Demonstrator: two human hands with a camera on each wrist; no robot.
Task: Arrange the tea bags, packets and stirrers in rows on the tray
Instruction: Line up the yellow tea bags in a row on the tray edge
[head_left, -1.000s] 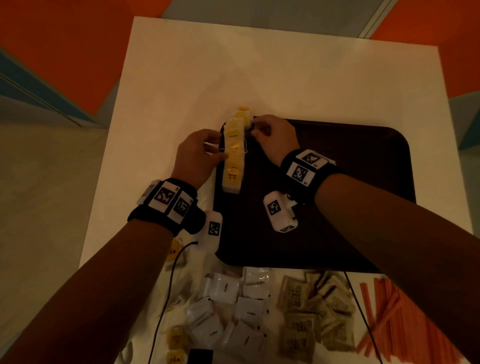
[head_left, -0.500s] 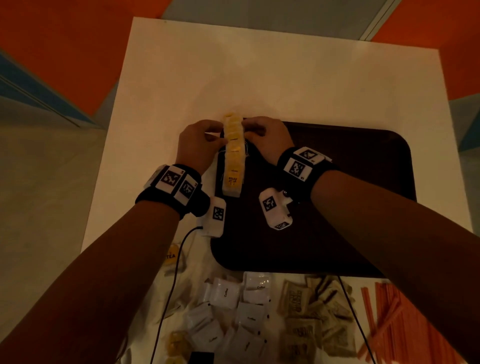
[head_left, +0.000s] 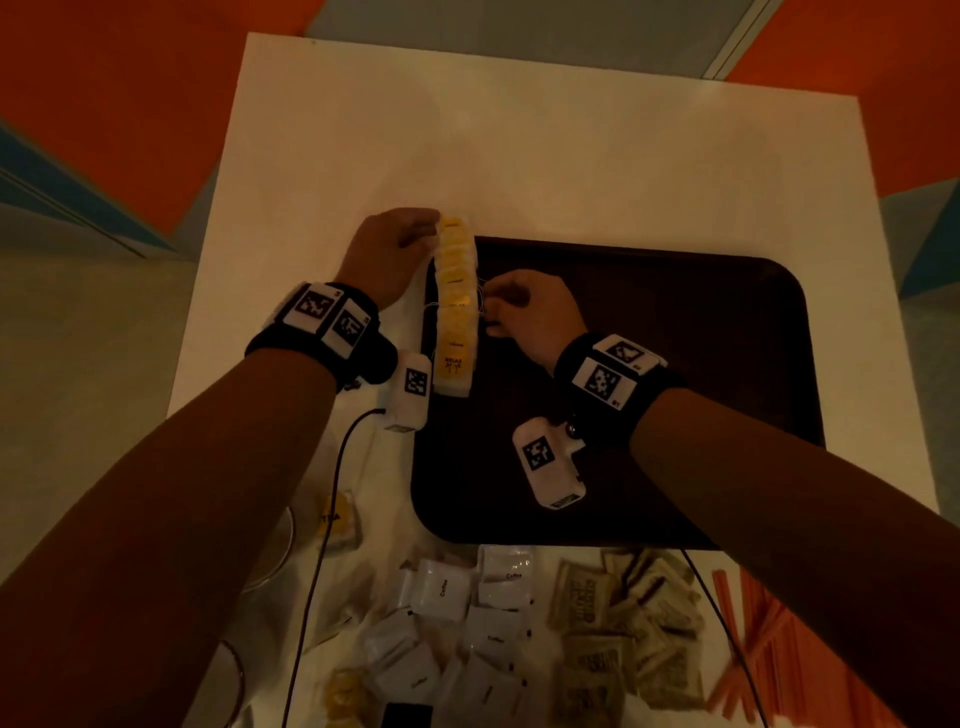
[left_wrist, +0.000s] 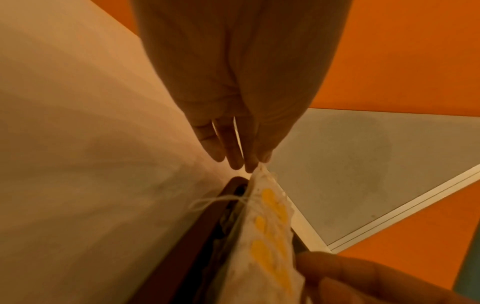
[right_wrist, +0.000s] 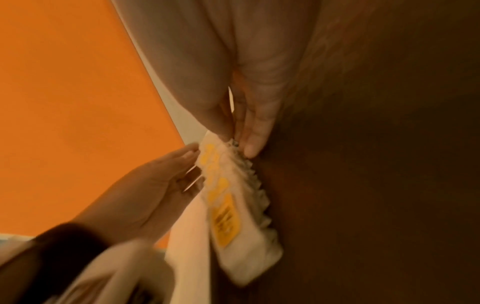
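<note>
A row of overlapping yellow-labelled tea bags lies along the left edge of the dark brown tray. My left hand is at the row's far end, its straight fingertips touching the last tea bag. My right hand is on the tray at the row's right side, near the middle. In the right wrist view its thumb and fingers pinch the edges of the tea bags. The tray to the right of the row holds nothing.
On the white table near me lie white coffee packets, brown sugar packets, orange stirrers and a loose tea bag. A black cable runs from my left wrist.
My left hand has slid from the row's left side to its far end. My right hand has moved nearer along the right side. The row lies straighter.
</note>
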